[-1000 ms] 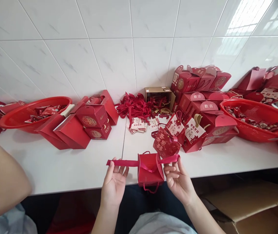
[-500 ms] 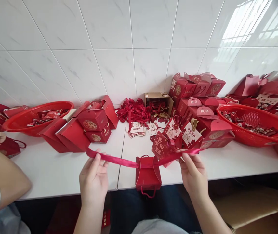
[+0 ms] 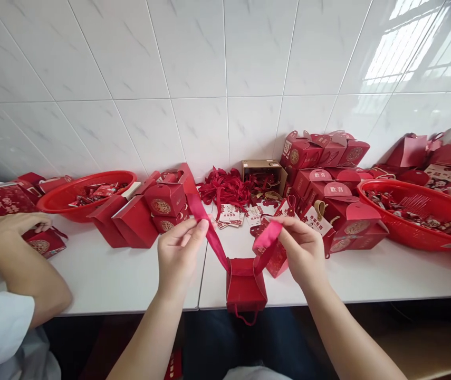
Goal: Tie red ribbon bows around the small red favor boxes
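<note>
One end of a red ribbon [image 3: 216, 247] is pinched between the thumb and fingers of the left hand [image 3: 178, 256] and the other end in the right hand [image 3: 303, 250], and between and below them a small red box [image 3: 247, 294] is set at the near edge of the table [image 3: 360, 279]. The ribbon seems to be threaded through the box top, but its ends are left apart, with no knot or bow made. Beyond the hands, loose ribbons [image 3: 225, 187] are heaped, and other boxes [image 3: 334, 198] are stacked beyond the right hand.
</note>
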Demonstrator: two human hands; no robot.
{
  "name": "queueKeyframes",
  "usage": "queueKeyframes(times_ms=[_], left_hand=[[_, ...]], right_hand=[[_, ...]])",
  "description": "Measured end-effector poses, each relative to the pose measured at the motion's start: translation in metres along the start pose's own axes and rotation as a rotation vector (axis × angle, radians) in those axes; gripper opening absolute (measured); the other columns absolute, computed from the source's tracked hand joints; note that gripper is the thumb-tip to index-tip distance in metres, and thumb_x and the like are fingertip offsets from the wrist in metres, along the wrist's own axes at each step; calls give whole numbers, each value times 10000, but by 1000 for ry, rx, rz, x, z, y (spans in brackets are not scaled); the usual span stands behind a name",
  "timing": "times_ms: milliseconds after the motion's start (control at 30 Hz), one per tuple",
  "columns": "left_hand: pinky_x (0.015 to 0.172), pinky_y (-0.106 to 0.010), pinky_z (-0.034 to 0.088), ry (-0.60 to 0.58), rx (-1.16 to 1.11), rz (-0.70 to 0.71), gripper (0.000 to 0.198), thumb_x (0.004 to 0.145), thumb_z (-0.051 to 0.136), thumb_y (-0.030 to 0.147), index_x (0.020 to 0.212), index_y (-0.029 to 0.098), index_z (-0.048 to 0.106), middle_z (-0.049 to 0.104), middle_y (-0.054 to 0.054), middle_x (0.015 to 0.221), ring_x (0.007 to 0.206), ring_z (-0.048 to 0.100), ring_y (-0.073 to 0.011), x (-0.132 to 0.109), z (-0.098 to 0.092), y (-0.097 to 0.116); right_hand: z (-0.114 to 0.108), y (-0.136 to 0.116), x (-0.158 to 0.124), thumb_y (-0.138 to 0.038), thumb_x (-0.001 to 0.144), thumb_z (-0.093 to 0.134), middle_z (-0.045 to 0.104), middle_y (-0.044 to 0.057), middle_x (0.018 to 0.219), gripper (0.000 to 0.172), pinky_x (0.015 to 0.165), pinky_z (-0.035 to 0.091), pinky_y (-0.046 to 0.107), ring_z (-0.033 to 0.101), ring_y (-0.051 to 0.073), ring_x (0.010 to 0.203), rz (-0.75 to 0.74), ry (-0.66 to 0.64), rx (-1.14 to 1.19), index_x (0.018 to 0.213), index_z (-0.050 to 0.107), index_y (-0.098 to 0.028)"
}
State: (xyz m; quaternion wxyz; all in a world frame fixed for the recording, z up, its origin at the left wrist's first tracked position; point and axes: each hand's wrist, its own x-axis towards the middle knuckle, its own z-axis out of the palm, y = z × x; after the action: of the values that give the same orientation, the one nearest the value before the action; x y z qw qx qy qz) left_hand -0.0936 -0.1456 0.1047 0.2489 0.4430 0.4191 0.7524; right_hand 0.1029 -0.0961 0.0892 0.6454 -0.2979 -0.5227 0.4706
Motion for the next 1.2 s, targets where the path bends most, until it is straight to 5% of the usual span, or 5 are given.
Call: queueKeyframes(times_ms=[100,500,667,933,1200], left_hand=[[807,-275,545,-53,-17,-5,115,757,793,281,855,224,771,764,-3,776,754,705,-153,2,6,2],[730,-287,512,-500,-4,-29,83,921,598,280,974,225,567,659,29,668,701,646,-146,5,27,9],[653,-251,468,-550,133,-180,290,884,640,257,880,249,351,650,59,667,632,604,-121,3,29,10],[642,-237,446,-573,-191,-468,193,812,686,212,848,205,497,577,37,715,665,567,-111,13,20,9],[635,-246,520,-545,-302,-699,161,815,676,203,918,197,554,617,19,727,658,632,-126,18,17,17]], right_hand=[[9,-6,8,-393,781,738,625,-14,615,228,522,490,223,579,110,545,40,-35,62,690,665,-197],[25,-17,17,-448,843,659,588,-39,605,273,441,452,212,519,86,447,134,-291,38,768,583,-196],[20,-12,12,-391,854,651,661,14,778,210,549,514,254,624,142,651,-80,-544,5,964,671,-213],[1,-2,19,-160,997,390,702,65,998,353,800,541,358,642,183,917,-549,-746,-316,1264,602,-249],[-6,0,21,-137,982,470,725,63,1123,363,853,439,398,579,220,1000,-1000,-605,-907,1311,586,-236]])
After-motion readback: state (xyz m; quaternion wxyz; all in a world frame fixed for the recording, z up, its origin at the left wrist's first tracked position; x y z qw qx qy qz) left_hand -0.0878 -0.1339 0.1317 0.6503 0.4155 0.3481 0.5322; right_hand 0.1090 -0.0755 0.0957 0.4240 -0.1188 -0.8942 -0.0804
